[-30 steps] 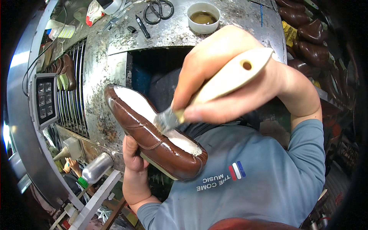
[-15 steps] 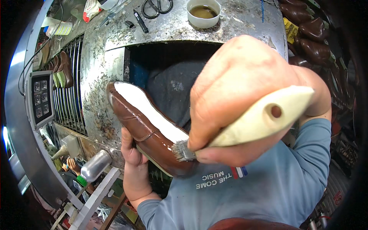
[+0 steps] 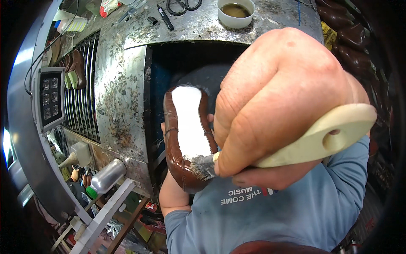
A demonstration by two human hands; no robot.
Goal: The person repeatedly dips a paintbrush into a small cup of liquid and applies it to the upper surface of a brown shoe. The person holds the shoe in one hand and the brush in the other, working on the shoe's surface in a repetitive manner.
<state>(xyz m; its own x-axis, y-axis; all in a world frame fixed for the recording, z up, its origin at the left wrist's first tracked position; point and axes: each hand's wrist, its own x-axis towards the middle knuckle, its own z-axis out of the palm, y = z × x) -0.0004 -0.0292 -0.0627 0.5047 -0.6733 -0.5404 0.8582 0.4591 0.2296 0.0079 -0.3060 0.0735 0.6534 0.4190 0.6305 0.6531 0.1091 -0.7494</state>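
Shoe point(image 3: 192, 122): brown, white underside up, before the person's chest at the dark opening point(image 3: 186, 55) in the worktop point(image 3: 139, 34).
Left hand point(image 3: 163, 128): holding the shoe from beneath, mostly hidden from me.
Right hand point(image 3: 279, 101): closed round the brush point(image 3: 306, 139).
Bristles point(image 3: 201, 168): touching the shoe's near end.
Bowl point(image 3: 235, 21): on the worktop beyond, brownish liquid inside.
Pen point(image 3: 165, 17): left of the bowl.

From where I stand, two short lines of white capitals point(image 3: 237, 197) read upside down toward five o'clock, on the blue-grey T-shirt point(image 3: 258, 222); the yellowish label point(image 3: 78, 24) near ten o'clock is too small to read.
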